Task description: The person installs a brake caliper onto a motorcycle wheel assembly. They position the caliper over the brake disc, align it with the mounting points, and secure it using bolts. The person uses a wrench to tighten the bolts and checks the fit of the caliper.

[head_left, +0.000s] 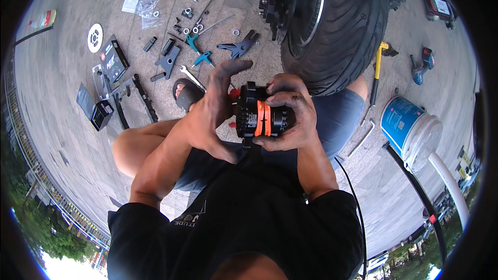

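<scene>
Right hand (298, 114) holds banded black part (263, 116) above the lap

The black cylindrical part, wrapped in orange bands, sits in front of the person's chest. The right grip pinches its right end, fingers curled over the far side and thumb along the near side. The left hand (215, 103) is spread wide around the other end, index finger and thumb well apart; whether its palm touches cannot be told.

Several containers stand about on the paved floor (72, 140). To the right is a blue-and-white bucket (402, 119), its contents hidden. On the left, a black carton (115, 58) lies near a dark box (96, 106) with a raised flap; the inside is too dark to read. Farther ahead, a clear plastic bag (149, 15) lies flat, with a small ring showing at it.

Ahead of the right hand, the edge of the large black tyre (340, 26) limits reach. Ahead of the left hand, a spanner (192, 78), two teal-handled tools (198, 51) and a dark forked plate (239, 45) crowd the near ground. A strip of paving runs between the yellow-handled hammer (378, 67) and the bucket; a broader stretch lies left of the boxes.
</scene>
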A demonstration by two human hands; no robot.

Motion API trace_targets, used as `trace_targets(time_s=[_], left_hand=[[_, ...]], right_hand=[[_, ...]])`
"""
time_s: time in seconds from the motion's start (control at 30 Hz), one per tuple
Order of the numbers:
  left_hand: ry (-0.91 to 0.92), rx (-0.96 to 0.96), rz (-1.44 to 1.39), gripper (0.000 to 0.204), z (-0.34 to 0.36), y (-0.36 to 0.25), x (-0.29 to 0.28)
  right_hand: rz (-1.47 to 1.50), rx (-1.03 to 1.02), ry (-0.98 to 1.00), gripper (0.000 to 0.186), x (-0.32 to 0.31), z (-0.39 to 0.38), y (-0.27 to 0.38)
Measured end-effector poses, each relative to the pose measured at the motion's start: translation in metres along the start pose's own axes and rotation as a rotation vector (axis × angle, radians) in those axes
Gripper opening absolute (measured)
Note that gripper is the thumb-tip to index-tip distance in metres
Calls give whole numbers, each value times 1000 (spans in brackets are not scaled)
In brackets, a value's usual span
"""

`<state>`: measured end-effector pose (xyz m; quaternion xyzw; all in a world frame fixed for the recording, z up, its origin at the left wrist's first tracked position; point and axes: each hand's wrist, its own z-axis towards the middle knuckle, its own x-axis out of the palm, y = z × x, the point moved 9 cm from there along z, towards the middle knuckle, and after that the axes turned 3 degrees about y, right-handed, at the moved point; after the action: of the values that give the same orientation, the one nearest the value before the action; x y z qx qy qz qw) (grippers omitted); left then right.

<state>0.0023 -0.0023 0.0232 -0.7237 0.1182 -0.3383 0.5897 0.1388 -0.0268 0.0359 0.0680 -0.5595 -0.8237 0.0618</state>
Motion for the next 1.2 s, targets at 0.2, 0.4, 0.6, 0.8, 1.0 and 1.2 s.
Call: trace_targets(time_s=[0.2, 0.4, 0.6, 0.8, 1.0, 1.2], left_hand=[[-15, -328, -161, 91, 2, 28, 5], [-48, -168, 117, 88, 6, 13, -1], [-94, -100, 248, 85, 8, 11, -4], [-126, -116, 188, 83, 7, 15, -3], [-176, -125, 82, 85, 7, 21, -3], [-183, -72, 177, 84, 8, 21, -3]], right_hand=[[-207, -60, 37, 71, 11, 4, 4], [313, 347, -58, 81, 8, -3, -28], [457, 592, 5, 70, 20, -8, -42], [437, 566, -61, 65, 16, -4, -40], [474, 564, -99, 64, 18, -8, -45], [593, 588, -177, 64, 25, -14, -51]])
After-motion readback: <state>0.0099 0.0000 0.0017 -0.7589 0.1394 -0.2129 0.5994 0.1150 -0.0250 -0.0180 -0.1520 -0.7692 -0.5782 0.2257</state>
